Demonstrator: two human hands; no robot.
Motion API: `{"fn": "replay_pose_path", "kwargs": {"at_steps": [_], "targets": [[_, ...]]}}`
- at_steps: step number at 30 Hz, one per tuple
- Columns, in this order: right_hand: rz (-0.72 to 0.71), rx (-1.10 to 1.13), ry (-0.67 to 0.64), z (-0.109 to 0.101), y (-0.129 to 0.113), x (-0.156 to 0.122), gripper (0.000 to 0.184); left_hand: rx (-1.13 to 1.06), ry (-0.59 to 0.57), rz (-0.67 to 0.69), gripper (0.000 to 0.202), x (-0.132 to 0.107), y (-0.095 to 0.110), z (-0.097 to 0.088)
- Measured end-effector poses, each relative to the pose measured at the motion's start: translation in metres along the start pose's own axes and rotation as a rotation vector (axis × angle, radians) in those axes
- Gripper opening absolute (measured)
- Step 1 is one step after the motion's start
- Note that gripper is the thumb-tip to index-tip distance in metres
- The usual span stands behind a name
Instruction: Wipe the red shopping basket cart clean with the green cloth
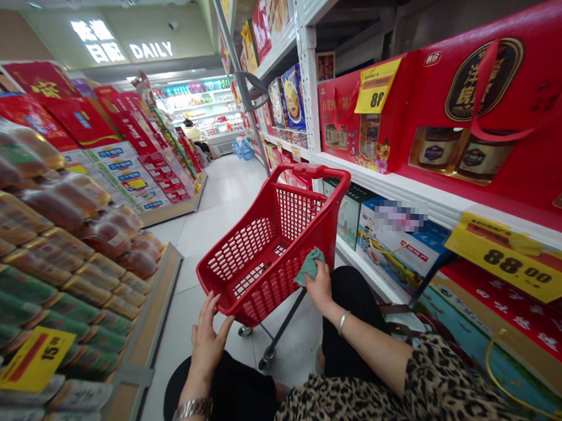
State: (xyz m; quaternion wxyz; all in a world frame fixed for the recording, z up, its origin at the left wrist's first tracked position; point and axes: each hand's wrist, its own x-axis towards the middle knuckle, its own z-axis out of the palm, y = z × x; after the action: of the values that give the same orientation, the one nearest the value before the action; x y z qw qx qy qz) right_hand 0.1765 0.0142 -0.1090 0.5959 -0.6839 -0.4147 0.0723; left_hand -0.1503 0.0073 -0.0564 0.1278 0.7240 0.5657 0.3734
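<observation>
A shopping cart (265, 253) — between store shelves (394, 184).

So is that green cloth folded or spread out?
Neither neatly folded nor spread: the green cloth is bunched in a loose wad in the right hand, pressed against the wall of the red shopping cart.

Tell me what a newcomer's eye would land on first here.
A red plastic shopping cart stands mid-aisle, with the right hand holding a green cloth to its rim. On the shelves to the right, large red gift packs tower above a yellow 88.00 price sign.
</observation>
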Motion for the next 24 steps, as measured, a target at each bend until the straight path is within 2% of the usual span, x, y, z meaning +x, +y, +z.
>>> {"fn": "replay_pose_path", "kwargs": {"at_steps": [5,10,13,16,18,20,22,24], "targets": [[-0.113,0.026,-0.072,0.012,-0.024,-0.041,0.043,-0.001,0.0,0.0,0.057,0.0,0.001,0.001],[-0.287,0.002,-0.284,0.004,-0.045,-0.067,0.044,-0.021,0.017,-0.001,0.055,0.0,0.005,0.0],[-0.487,-0.01,-0.432,-0.003,-0.058,-0.075,0.05,-0.024,0.024,-0.001,0.054,-0.001,0.012,0.0],[-0.823,-0.029,-0.522,-0.01,-0.072,-0.078,0.049,-0.011,0.041,-0.01,0.053,-0.002,0.016,-0.001],[-1.07,-0.047,-0.513,-0.013,-0.081,-0.077,0.041,-0.004,0.026,-0.01,0.053,-0.003,0.013,-0.002],[-1.25,-0.061,-0.468,-0.014,-0.09,-0.075,0.031,-0.007,-0.014,0.004,0.053,-0.002,0.007,-0.003],[-1.329,-0.073,-0.411,-0.013,-0.097,-0.07,0.025,-0.01,-0.04,0.011,0.054,-0.002,0.001,-0.004],[-1.336,-0.086,-0.368,-0.011,-0.1,-0.063,0.024,-0.009,-0.049,0.008,0.055,-0.001,-0.002,-0.004]]}}
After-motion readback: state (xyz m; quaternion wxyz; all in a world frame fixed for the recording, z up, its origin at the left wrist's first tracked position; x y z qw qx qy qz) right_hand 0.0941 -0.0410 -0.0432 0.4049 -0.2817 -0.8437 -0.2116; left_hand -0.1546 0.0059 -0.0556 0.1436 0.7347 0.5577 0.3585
